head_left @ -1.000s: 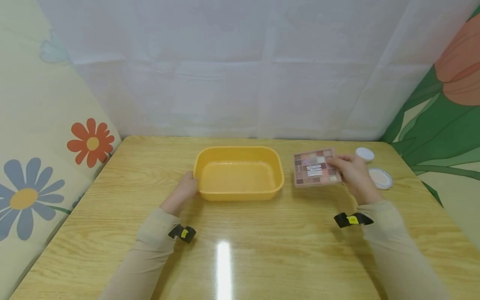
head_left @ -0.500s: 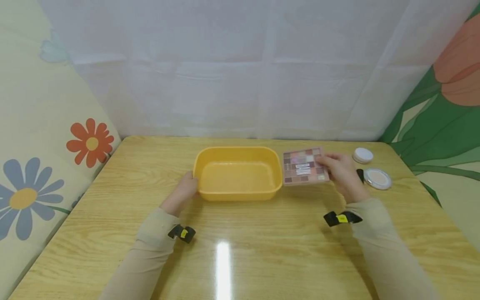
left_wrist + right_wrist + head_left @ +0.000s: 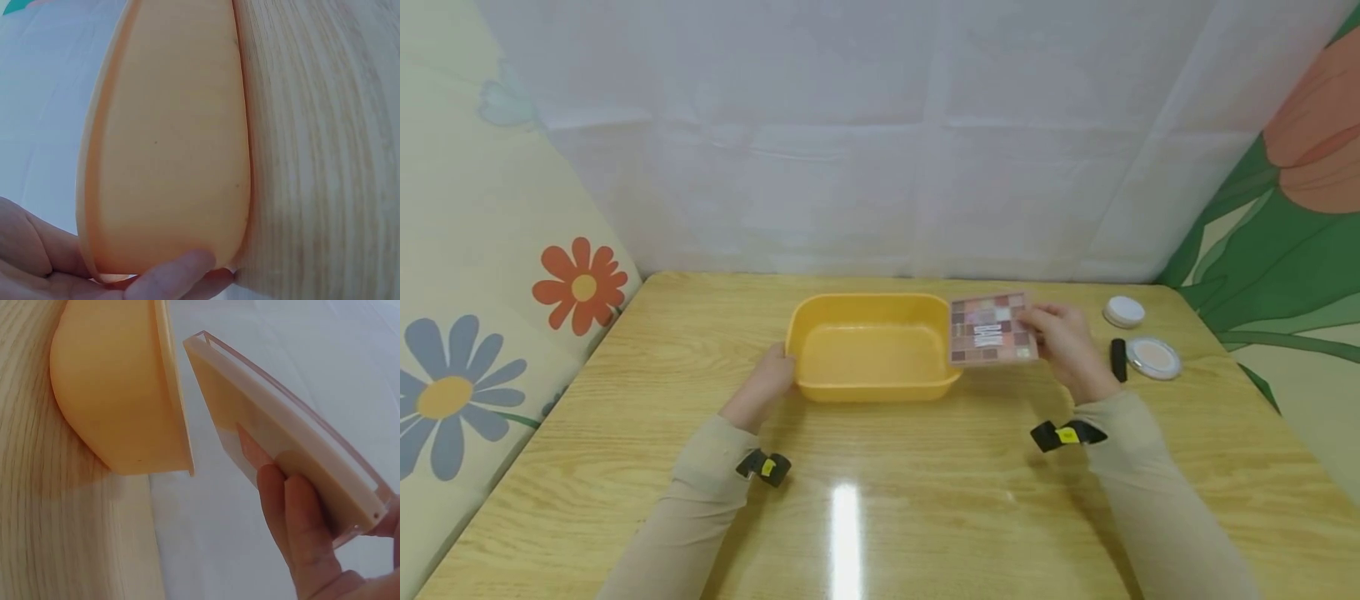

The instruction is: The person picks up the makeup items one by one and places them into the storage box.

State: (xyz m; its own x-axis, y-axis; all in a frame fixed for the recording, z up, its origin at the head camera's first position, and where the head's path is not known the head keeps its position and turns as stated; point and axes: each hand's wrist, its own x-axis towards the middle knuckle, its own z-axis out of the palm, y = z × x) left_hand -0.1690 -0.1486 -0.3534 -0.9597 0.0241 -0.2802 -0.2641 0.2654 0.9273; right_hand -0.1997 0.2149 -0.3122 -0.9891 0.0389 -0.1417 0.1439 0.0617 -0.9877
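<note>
A yellow plastic basin [image 3: 872, 392] stands on the wooden table, nothing inside it. My left hand [image 3: 769, 379] grips its left end; in the left wrist view, fingers [image 3: 178, 275] lie against the outer wall of the basin [image 3: 169, 137]. My right hand [image 3: 1063, 346] pinches an eyeshadow palette [image 3: 988, 337] by its right edge, the lid with white lettering facing up. The palette overlaps the basin's right rim in the head view. From the right wrist, the palette [image 3: 281, 425] appears tilted, raised above the table and apart from the basin [image 3: 112, 394], with fingers [image 3: 306, 519] under it.
To the right of my right hand lie a round white jar [image 3: 1124, 311], a round compact [image 3: 1153, 357] with a pale centre, and a small black stick-shaped item [image 3: 1118, 360]. A white cloth [image 3: 880, 142] hangs behind the table [image 3: 925, 500].
My right hand has carried the palette leftward, from beside the basin to over its right rim. The black item has come into view behind it. My left hand and the basin stay put.
</note>
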